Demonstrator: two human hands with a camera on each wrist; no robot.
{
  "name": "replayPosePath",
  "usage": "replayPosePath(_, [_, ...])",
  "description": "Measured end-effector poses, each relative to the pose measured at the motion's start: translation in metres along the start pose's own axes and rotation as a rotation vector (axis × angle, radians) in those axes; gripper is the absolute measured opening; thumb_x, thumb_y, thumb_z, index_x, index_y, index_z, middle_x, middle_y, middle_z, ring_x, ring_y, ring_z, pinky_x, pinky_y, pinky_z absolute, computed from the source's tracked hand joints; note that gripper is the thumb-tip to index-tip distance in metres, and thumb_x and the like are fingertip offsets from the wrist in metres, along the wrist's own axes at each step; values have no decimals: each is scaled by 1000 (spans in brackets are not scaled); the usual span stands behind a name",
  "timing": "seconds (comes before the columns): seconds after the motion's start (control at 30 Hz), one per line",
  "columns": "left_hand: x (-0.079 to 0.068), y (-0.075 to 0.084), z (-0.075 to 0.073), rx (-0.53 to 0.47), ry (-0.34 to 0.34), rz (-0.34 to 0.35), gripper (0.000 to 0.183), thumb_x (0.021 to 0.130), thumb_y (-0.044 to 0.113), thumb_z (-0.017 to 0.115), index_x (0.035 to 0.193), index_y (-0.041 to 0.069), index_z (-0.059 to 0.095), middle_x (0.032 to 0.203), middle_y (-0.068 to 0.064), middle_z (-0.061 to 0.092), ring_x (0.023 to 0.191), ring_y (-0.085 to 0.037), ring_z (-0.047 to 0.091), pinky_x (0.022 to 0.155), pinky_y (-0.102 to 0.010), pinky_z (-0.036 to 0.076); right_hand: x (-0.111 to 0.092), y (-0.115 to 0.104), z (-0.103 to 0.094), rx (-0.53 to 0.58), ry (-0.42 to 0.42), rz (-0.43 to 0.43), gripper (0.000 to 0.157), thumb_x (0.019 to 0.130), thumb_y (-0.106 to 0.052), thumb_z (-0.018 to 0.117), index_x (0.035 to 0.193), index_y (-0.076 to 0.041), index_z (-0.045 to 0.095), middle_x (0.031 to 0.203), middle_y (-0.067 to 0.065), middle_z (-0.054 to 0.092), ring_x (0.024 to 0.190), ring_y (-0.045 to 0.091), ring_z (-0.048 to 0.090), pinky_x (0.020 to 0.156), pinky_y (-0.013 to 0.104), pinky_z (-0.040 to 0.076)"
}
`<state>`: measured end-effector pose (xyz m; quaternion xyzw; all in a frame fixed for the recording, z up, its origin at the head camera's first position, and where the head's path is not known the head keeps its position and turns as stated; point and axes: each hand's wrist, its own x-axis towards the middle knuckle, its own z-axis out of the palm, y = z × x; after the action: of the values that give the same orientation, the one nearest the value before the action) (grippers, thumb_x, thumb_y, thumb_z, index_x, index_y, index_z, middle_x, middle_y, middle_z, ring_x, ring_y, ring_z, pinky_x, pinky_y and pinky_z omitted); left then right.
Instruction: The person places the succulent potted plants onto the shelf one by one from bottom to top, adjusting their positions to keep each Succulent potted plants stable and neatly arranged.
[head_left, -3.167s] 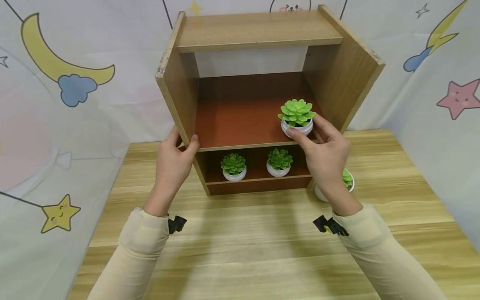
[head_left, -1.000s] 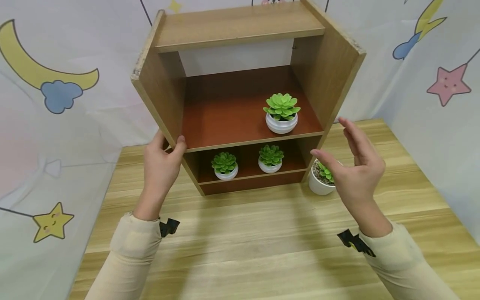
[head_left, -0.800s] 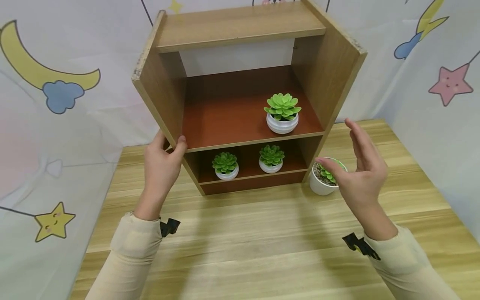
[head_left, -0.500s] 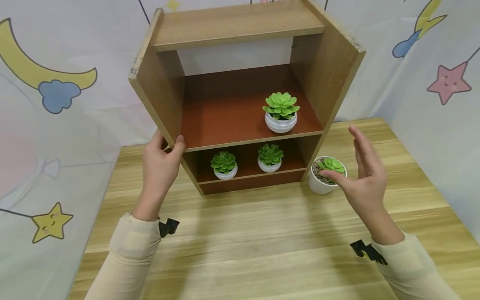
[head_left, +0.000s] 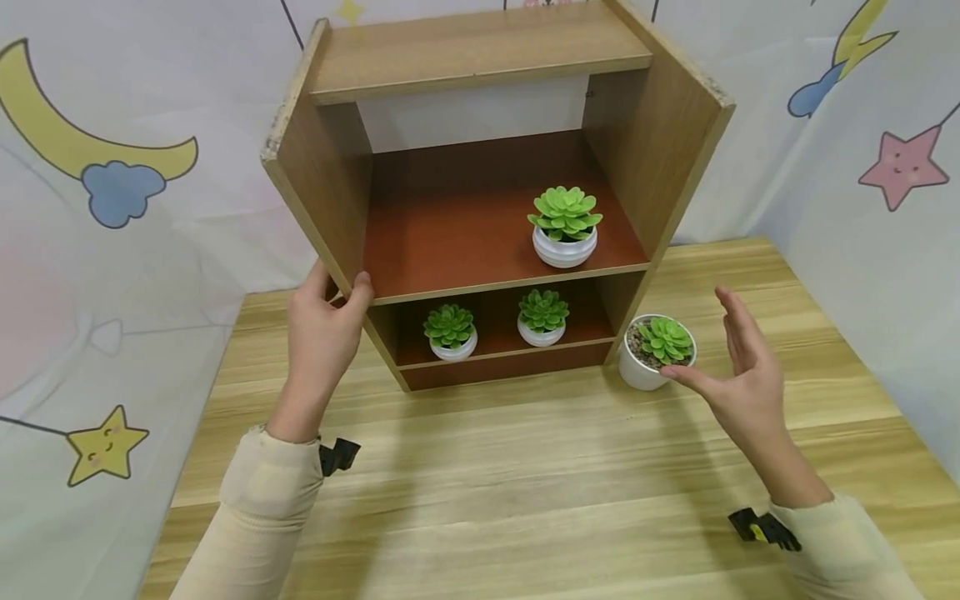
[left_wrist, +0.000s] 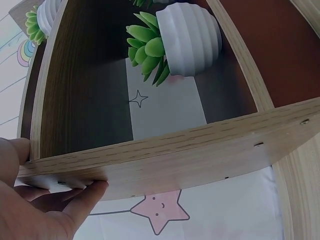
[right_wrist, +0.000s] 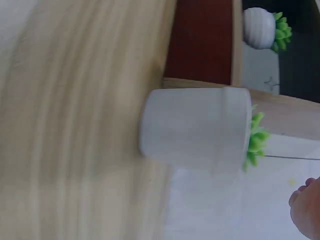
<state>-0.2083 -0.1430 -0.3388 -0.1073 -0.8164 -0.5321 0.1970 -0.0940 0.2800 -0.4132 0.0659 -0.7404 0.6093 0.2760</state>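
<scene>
My left hand [head_left: 324, 333] grips the left side panel of a small wooden shelf unit [head_left: 480, 79], thumb at the front edge and fingers behind the panel. My right hand [head_left: 742, 383] is at the right, thumb and fingers spread apart and holding nothing. Its thumb overlaps the rim of a white pot [right_wrist: 187, 127] with a green succulent and gravel, which stands upright on the table against the unit's right side. One succulent in a ribbed white pot [head_left: 564, 227] sits on the upper red-brown shelf, towards the right. Two more succulents [head_left: 450, 332] stand on the lower shelf.
The wood-grain table [head_left: 495, 492] runs under the unit. Behind and beside it hang white cloth walls [head_left: 217, 75] printed with moons and stars. A low board [head_left: 510, 362] fronts the bottom of the unit.
The right hand has let go of the succulent on the upper shelf, withdrawn to the right and lowered beside the table pot. The left hand keeps its grip on the panel.
</scene>
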Motion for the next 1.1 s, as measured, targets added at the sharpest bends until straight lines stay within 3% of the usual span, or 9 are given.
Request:
replayPosePath(0.1, [0, 1, -1, 4, 3, 7, 20, 95, 13, 60, 112, 2, 65, 103, -6, 66, 94, -13, 62, 76, -24, 53, -2, 8, -3, -140, -12, 45, 108, 57, 24, 83, 150, -1, 34, 154, 14, 33, 144, 26, 23, 113, 29, 21])
replayPosePath(0.17, [0, 1, -1, -1, 6, 13, 19, 95, 12, 60, 110, 2, 65, 101, -7, 66, 93, -14, 63, 75, -23, 53, -3, 15, -6, -172, -30, 85, 110, 58, 24, 83, 152, -2, 32, 156, 14, 29, 144, 25, 22, 113, 28, 21])
replayPosePath(0.5, [1, 1, 0, -17, 10, 10, 19, 94, 9, 60, 110, 0, 65, 101, -9, 66, 95, -19, 64, 78, -26, 54, -2, 43, -17, -142, -137, 230, 112, 66, 18, 82, 155, -1, 17, 159, 18, 16, 146, 21, 13, 112, 23, 17])
replayPosePath(0.77, [0, 2, -3, 4, 23, 6, 19, 94, 11, 60, 110, 2, 66, 99, -6, 67, 91, -13, 63, 75, -23, 53, -3, 56, -20, -182, -234, 340, 108, 75, 6, 82, 156, -1, 11, 159, 21, 15, 146, 25, 12, 110, 19, 17])
replayPosePath(0.93, [0, 1, -3, 8, 29, 12, 16, 94, 10, 61, 106, 1, 65, 96, -7, 66, 90, -16, 64, 74, -23, 53, -2, 62, -19, -86, -298, 371, 108, 76, 10, 79, 154, 4, 6, 158, 26, 11, 146, 27, 9, 111, 18, 14])
replayPosePath(1.1, [2, 0, 1, -18, 9, 13, 16, 95, 11, 61, 106, 0, 64, 98, -7, 65, 92, -17, 64, 77, -27, 54, -4, 72, -24, 147, -336, 394, 108, 76, 22, 71, 153, 6, -1, 159, 26, 2, 147, 26, 6, 110, 19, 20])
